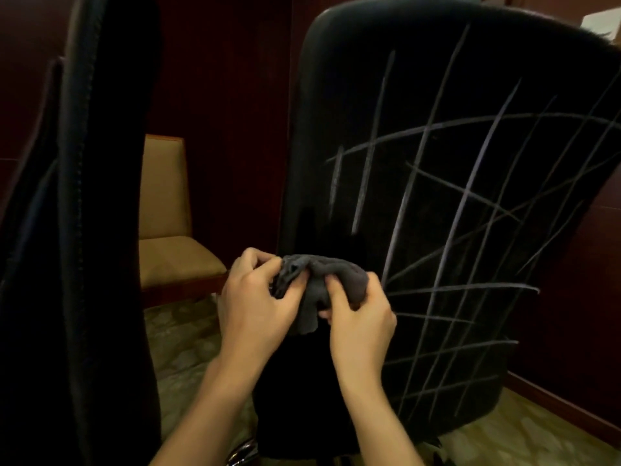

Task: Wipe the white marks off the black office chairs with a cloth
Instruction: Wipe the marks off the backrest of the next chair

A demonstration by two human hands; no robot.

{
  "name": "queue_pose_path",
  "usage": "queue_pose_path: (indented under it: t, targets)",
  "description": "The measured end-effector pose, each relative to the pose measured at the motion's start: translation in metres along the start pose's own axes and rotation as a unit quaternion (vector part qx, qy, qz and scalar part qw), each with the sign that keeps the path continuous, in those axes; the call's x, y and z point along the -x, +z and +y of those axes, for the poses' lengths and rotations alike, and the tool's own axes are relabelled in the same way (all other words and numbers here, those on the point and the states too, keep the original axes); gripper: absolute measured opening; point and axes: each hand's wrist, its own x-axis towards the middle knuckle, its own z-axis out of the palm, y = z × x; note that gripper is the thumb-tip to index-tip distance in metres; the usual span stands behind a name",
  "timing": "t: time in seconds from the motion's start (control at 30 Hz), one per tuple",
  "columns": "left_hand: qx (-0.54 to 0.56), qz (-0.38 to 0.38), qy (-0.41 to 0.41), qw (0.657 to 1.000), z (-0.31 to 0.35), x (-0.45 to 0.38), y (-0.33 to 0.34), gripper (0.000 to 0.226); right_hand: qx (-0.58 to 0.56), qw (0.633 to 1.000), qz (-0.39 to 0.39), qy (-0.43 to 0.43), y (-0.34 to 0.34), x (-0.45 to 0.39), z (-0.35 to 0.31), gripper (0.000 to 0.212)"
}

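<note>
A black office chair (353, 105) faces away from me, its backrest filling the right half of the view. Several long white marks (447, 203) criss-cross the backrest's middle and right side. In front of its lower left part I hold a bunched dark grey cloth (319, 280) in both hands. My left hand (255, 304) pinches the cloth's left end with thumb and fingers. My right hand (359, 317) grips its right end, fingers curled into the folds. A second black chair (77, 230) stands close at the left, seen edge-on.
A tan upholstered chair (168, 230) with a wooden frame stands between the two black chairs, against a dark red wall. Patterned greenish carpet (188, 341) covers the floor. A chrome chair base (242, 452) shows at the bottom.
</note>
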Motion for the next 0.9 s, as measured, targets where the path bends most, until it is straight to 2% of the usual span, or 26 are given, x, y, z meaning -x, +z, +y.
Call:
queue_pose_path:
  t: [0.1, 0.2, 0.3, 0.43, 0.53, 0.7, 0.8, 0.9]
  targets:
    - [-0.003, 0.000, 0.007, 1.000, 0.015, -0.022, -0.006, 0.035, 0.005, 0.998, 0.038, -0.057, 0.001, -0.022, -0.024, 0.021]
    - [0.052, 0.054, 0.021, 0.997, 0.031, -0.051, -0.012, 0.044, -0.011, 0.995, 0.033, -0.093, 0.001, -0.052, -0.063, 0.019]
    - [0.056, 0.071, 0.035, 0.995, 0.037, -0.062, -0.015, 0.043, -0.030, 0.996, -0.001, -0.085, 0.001, -0.063, -0.070, 0.013]
    - [0.071, 0.035, 0.035, 0.996, 0.022, -0.041, -0.011, 0.026, -0.020, 0.999, -0.004, -0.030, -0.003, -0.034, -0.035, 0.008]
    - [0.039, 0.026, 0.057, 0.997, 0.019, -0.038, -0.010, 0.040, -0.028, 1.000, -0.008, -0.011, -0.003, -0.023, -0.027, 0.007]
    - [-0.017, 0.086, 0.075, 0.993, 0.052, -0.078, -0.024, 0.032, -0.047, 0.993, 0.035, -0.098, -0.004, -0.066, -0.077, 0.017]
    - [0.015, 0.119, 0.067, 0.991, 0.082, -0.113, -0.039, 0.027, -0.074, 0.984, 0.048, -0.157, -0.004, -0.093, -0.120, 0.020]
    - [0.031, 0.124, 0.070, 0.989, 0.092, -0.125, -0.040, 0.032, -0.082, 0.984, 0.032, -0.157, -0.006, -0.102, -0.129, 0.016]
